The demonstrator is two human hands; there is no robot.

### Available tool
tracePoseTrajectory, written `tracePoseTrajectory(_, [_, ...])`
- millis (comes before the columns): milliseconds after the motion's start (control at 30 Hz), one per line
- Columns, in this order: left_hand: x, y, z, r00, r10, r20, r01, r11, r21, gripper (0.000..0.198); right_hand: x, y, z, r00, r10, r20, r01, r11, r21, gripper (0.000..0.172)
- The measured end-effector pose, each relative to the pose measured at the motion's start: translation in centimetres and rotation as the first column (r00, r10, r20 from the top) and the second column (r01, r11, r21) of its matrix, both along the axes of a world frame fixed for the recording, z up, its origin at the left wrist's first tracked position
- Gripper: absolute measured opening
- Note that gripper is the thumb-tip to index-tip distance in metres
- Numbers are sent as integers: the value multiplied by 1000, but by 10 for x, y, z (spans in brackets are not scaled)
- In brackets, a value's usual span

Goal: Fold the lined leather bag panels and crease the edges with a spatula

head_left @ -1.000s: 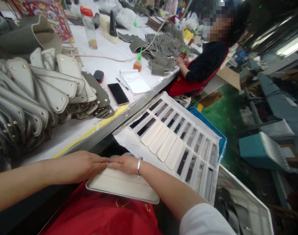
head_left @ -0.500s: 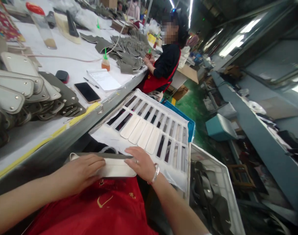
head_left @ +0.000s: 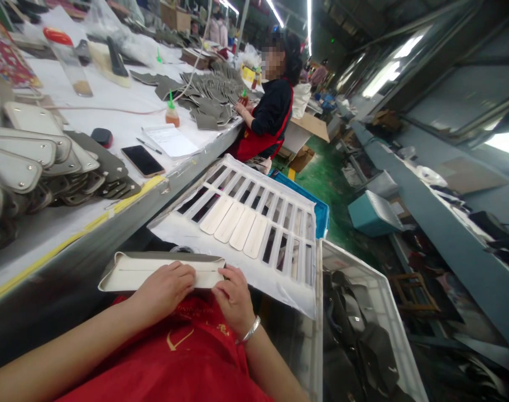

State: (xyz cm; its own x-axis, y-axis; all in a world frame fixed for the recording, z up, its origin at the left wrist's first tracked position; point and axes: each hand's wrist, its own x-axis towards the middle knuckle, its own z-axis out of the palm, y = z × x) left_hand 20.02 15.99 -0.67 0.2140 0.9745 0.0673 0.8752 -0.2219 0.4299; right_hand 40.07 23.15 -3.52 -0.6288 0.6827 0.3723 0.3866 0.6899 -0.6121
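A long grey bag piece with a white inner panel [head_left: 131,274] lies across my lap, its grey edges turned up at the far side and at the left end. My left hand [head_left: 166,290] rests over the middle of the panel, fingers bent together and pressed on it; its thumb is hidden. At the right end, my right hand [head_left: 235,296] pinches the turned-up edge between thumb and fingers. Beyond them, several cream strips [head_left: 230,226] lie side by side on a white slatted rack [head_left: 171,231].
The worktable [head_left: 104,220] on the left bears stacked grey-and-white pieces [head_left: 24,153], a phone [head_left: 143,161], a notepad [head_left: 171,139] and a glue bottle [head_left: 172,114]. A white crate [head_left: 363,262] of dark pieces stands at right. A co-worker [head_left: 271,111] sits farther along the table.
The bag piece shows more of its left end now. My right hand has come down from above its right end and pinches the edge; my left hand has shifted right along the panel.
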Motion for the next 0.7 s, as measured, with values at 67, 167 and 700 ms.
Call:
tracePoseTrajectory(67, [4,2,1,999,50,-4,-50,998,-30,24,-1,0,0,1000,-22,21,22,1000,4,9])
tracePoseTrajectory(167, [8,7,2,995,96,-30,-98,993,-58,23,-6,-4,-1,996,-85,36,84,996,23,8])
tracePoseTrajectory(700, [10,16,0,979,157,-131,-173,977,-123,19,-15,-6,-6,910,-198,364,401,643,-652,47])
